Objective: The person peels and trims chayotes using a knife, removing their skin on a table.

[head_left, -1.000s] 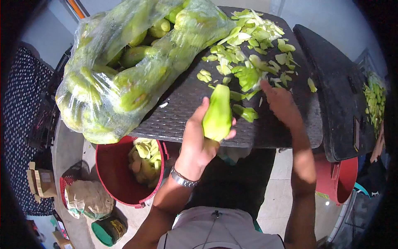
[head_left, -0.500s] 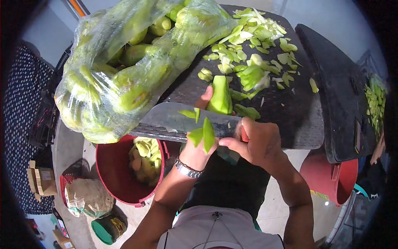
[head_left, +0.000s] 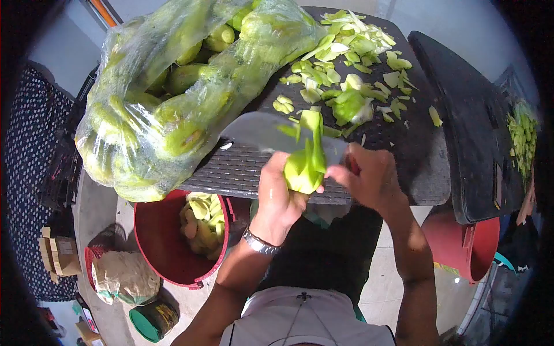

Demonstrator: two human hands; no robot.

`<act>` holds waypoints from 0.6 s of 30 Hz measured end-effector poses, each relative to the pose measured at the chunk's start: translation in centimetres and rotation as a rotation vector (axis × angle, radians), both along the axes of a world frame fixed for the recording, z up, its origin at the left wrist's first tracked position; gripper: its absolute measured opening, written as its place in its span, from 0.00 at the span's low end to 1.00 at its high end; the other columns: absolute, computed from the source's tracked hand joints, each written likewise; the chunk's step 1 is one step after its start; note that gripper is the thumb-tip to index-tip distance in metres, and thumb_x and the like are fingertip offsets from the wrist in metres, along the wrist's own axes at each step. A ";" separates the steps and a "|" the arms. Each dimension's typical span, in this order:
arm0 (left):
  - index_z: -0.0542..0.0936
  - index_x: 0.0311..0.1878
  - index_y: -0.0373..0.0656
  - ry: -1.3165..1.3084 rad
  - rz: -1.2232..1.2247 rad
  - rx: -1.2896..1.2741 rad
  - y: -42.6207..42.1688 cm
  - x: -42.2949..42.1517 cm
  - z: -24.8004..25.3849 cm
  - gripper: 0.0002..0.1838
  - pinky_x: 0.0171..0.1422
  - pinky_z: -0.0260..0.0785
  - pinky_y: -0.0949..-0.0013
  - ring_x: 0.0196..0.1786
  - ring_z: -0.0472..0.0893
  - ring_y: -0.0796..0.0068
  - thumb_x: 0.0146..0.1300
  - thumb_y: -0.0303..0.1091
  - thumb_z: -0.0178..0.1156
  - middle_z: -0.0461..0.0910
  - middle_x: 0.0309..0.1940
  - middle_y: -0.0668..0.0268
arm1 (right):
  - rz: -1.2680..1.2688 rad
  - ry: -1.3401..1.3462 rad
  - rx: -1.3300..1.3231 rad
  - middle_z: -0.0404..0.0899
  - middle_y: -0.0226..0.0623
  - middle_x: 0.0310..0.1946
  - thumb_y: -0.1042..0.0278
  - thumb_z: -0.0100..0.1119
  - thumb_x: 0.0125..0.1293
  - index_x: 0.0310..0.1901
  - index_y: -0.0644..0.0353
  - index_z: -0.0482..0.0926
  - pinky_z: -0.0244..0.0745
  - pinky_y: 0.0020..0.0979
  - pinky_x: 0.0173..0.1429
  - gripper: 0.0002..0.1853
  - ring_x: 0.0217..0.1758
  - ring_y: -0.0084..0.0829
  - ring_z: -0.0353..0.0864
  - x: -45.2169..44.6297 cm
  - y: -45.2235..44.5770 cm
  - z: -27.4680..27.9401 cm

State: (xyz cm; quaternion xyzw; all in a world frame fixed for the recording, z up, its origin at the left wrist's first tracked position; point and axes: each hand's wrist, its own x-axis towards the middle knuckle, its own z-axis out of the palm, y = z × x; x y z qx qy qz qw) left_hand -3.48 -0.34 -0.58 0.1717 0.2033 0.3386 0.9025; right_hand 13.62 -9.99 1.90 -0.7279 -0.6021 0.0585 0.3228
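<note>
My left hand (head_left: 278, 202), with a metal watch at the wrist, grips a peeled-looking green vegetable (head_left: 304, 171) above the near edge of the dark woven table (head_left: 242, 179). A strip stands partly split from its side. The fingers of my right hand (head_left: 372, 176) are wrapped round the handle of a wide-bladed knife (head_left: 254, 134). Its blade points left, passing behind the vegetable, with green slivers stuck to it. Cut peelings (head_left: 360, 43) and a larger green piece (head_left: 348, 105) lie beyond on the table.
A clear plastic bag (head_left: 190, 127) full of green vegetables covers the table's left part. Below it stands a red bucket (head_left: 167, 254) with pale pieces inside. Another dark table (head_left: 473, 132) and a red bucket (head_left: 461, 242) are at the right. A sack (head_left: 124, 274) sits lower left.
My right hand has brought the knife in from the right, and its blade has since moved from over my left wrist to beyond the vegetable. A strip now stands away from the vegetable.
</note>
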 end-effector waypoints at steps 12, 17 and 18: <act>0.78 0.62 0.42 0.021 -0.034 -0.007 0.8 0.5 1.6 0.37 0.47 0.79 0.63 0.47 0.85 0.62 0.74 0.70 0.53 0.84 0.46 0.61 | -0.154 1.175 -0.547 0.67 0.27 0.14 0.20 0.45 0.73 0.24 0.54 0.70 0.61 0.28 0.18 0.40 0.11 0.21 0.65 6.1 2.3 2.0; 0.75 0.66 0.42 0.136 0.033 0.118 1.4 1.1 2.4 0.25 0.56 0.81 0.56 0.54 0.84 0.63 0.79 0.53 0.56 0.83 0.54 0.61 | -0.029 0.792 -0.281 0.69 0.30 0.13 0.32 0.53 0.76 0.26 0.55 0.71 0.66 0.35 0.18 0.32 0.12 0.29 0.72 2.0 0.3 1.3; 0.75 0.66 0.42 0.114 0.010 0.098 1.4 1.0 2.6 0.24 0.57 0.81 0.55 0.55 0.84 0.63 0.80 0.50 0.55 0.83 0.55 0.61 | -0.014 0.601 -0.110 0.71 0.32 0.13 0.36 0.58 0.75 0.26 0.56 0.71 0.68 0.37 0.19 0.30 0.14 0.32 0.74 0.1 0.0 1.0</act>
